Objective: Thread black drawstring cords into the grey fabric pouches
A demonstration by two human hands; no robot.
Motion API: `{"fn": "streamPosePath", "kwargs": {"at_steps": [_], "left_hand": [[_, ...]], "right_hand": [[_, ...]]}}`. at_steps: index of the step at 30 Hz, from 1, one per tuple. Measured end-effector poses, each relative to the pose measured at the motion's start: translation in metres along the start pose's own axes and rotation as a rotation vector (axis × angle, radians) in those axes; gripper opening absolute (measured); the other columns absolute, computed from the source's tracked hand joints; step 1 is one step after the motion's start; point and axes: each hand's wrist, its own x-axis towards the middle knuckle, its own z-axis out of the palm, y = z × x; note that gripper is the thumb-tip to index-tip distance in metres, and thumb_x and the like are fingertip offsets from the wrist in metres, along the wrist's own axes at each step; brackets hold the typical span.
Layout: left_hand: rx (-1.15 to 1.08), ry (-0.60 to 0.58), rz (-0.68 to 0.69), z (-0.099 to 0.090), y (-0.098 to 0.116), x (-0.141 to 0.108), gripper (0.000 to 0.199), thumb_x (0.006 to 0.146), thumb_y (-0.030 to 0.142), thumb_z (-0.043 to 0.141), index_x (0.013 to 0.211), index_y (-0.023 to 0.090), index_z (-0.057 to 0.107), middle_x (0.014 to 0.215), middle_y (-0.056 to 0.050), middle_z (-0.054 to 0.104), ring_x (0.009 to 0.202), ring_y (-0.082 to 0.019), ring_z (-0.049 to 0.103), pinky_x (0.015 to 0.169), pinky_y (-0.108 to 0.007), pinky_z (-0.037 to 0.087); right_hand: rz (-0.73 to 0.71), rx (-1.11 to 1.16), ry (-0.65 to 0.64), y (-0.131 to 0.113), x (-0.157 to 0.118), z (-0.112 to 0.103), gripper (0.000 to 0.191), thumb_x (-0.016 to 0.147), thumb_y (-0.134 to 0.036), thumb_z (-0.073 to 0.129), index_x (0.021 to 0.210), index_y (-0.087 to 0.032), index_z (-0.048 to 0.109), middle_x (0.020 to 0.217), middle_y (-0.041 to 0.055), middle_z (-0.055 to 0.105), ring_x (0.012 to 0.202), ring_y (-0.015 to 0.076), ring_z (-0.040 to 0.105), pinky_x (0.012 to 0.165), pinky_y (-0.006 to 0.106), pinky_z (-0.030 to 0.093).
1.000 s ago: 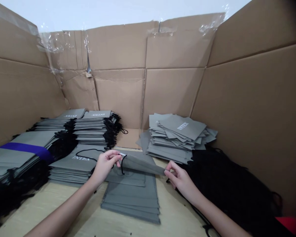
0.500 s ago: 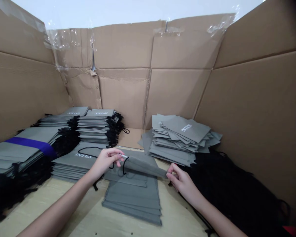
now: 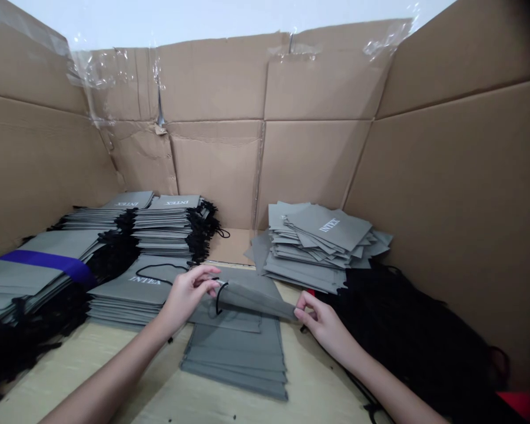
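Matt grey fabric bags (image 3: pixel 256 300), rough cardboard walls (image 3: pixel 309 171).

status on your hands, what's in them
Left hand and right hand pinching grey drawstring bag at opposite ends; black cord by left hand; stack of grey bags below; black tangle of cords beside right hand.

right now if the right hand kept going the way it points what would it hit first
The right hand is pinching the edge of the grey drawstring bag, so that bag comes first. Further along the line is probably the left hand, though depth is hard to judge here.
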Motion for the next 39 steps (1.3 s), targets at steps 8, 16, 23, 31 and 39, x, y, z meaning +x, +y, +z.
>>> {"fn": "streamPosePath", "kwargs": {"at_steps": [8, 16, 23, 31, 39], "left_hand": [[-0.167, 0.109, -0.061, -0.008, 0.000, 0.008, 0.024, 0.073, 0.038, 0.059, 0.075, 0.015, 0.061, 0.076, -0.004, 0.067, 0.062, -0.013, 0.059, 0.062, -0.023, 0.047], [0.312, 0.388, -0.032, -0.044, -0.030, 0.023, 0.040, 0.078, 0.035, 0.050, 0.112, 0.016, 0.046, 0.105, -0.012, 0.060, 0.082, -0.021, 0.061, 0.078, -0.038, 0.046], [0.993, -0.278, 0.516, -0.005, 0.013, -0.005, 0.031, 0.089, 0.039, 0.038, 0.107, 0.020, 0.054, 0.095, -0.008, 0.064, 0.093, -0.022, 0.056, 0.079, -0.034, 0.041], [1.303, -0.370, 0.593, -0.004, -0.007, -0.001, 0.051, 0.091, 0.047, 0.019, 0.070, 0.017, 0.054, 0.046, -0.002, 0.056, 0.040, -0.014, 0.050, 0.044, -0.023, 0.023], [1.242, -0.380, 0.396, -0.030, 0.008, 0.004, 0.047, 0.092, 0.044, 0.022, 0.066, 0.018, 0.051, 0.051, -0.001, 0.056, 0.046, -0.014, 0.052, 0.048, -0.024, 0.021]], "right_hand": [[-0.009, -0.055, 0.009, -0.003, -0.002, 0.001, 0.020, 0.082, -0.034, 0.047, 0.069, -0.020, 0.040, 0.055, -0.0066, 0.040, 0.047, 0.0097, 0.037, 0.045, 0.020, 0.024], [-0.096, -0.164, -0.048, -0.022, -0.007, -0.002, 0.020, 0.086, -0.035, 0.042, 0.073, -0.020, 0.045, 0.062, -0.0033, 0.045, 0.053, 0.0112, 0.040, 0.049, 0.021, 0.030], [-0.145, -0.230, 0.017, -0.028, -0.011, -0.002, 0.021, 0.087, -0.034, 0.041, 0.072, -0.020, 0.046, 0.062, -0.0020, 0.049, 0.055, 0.0121, 0.046, 0.051, 0.021, 0.034], [-0.251, -0.516, 0.034, -0.031, -0.008, -0.026, 0.025, 0.089, -0.030, 0.037, 0.090, -0.023, 0.061, 0.069, 0.0002, 0.066, 0.060, 0.0140, 0.059, 0.056, 0.021, 0.042], [-0.161, -0.905, 0.372, -0.011, 0.000, -0.078, 0.024, 0.081, -0.025, 0.043, 0.071, -0.026, 0.065, 0.074, -0.0029, 0.070, 0.067, 0.0151, 0.065, 0.050, 0.021, 0.039]]}}
